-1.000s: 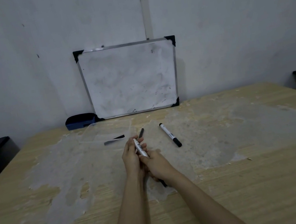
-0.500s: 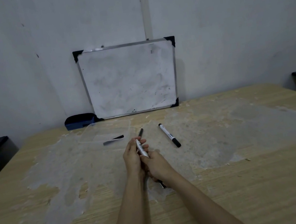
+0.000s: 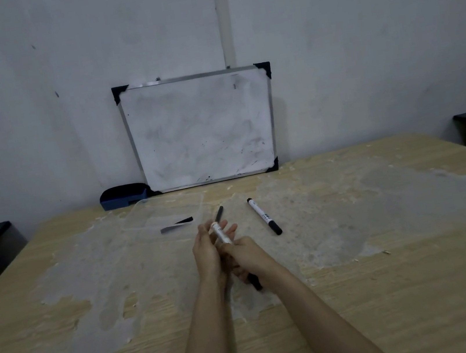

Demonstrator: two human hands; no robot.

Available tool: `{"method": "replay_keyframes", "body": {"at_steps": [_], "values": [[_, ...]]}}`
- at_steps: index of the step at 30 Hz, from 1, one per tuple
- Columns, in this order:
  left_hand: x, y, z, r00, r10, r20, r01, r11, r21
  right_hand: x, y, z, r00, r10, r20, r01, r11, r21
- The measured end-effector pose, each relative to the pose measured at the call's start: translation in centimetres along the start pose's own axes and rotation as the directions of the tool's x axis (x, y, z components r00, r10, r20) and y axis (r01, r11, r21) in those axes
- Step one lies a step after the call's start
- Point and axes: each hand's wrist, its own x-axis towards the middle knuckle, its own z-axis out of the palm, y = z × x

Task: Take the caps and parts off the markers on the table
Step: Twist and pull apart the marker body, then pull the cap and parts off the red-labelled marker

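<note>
Over the middle of the table both hands hold one white marker (image 3: 222, 233). My right hand (image 3: 245, 255) is closed round its lower half, and the black end pokes out below the fist. My left hand (image 3: 206, 249) rests against the upper barrel with its fingers partly spread. The marker's top end shows white, with no black cap on it. A thin black part (image 3: 218, 213) lies on the table just beyond my fingers. A second white marker (image 3: 263, 216) with black ends lies to the right, untouched.
A clear plastic lid (image 3: 167, 214) lies at the back left with a dark flat strip (image 3: 176, 225) on it. A whiteboard (image 3: 201, 129) leans on the wall, with a blue eraser (image 3: 123, 195) beside it. Dark furniture stands at both sides of the worn table (image 3: 396, 288).
The fingers of my left hand have loosened and spread from the marker's upper barrel. My right hand keeps its grip and the marker stays at about the same tilt.
</note>
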Motion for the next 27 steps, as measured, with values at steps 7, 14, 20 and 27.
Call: {"method": "replay_keyframes", "body": {"at_steps": [7, 14, 20, 27], "values": [[-0.3, -0.6, -0.8, 0.946, 0.325, -0.021, -0.213, 0.665, 0.716, 1.7, -1.8, -2.6, 0.981, 0.187, -0.061, -0.192, 0.976, -0.098], [-0.5, -1.1, -0.9, 0.906, 0.389, 0.167, -0.308, 0.336, 0.890, 3.4, -2.9, -1.2, 0.970, -0.174, -0.172, -0.054, 0.533, -0.844], [0.0, -1.7, -0.9, 0.888, 0.317, 0.333, -0.409, 0.215, 0.887, 3.7, -2.4, -1.0, 0.969, -0.241, -0.060, -0.016, 0.180, -0.984], [-0.4, -1.3, -0.6, 0.891, 0.320, 0.322, -0.398, 0.209, 0.893, 4.0, -2.8, -2.1, 0.983, -0.171, -0.066, 0.001, 0.363, -0.932]]}}
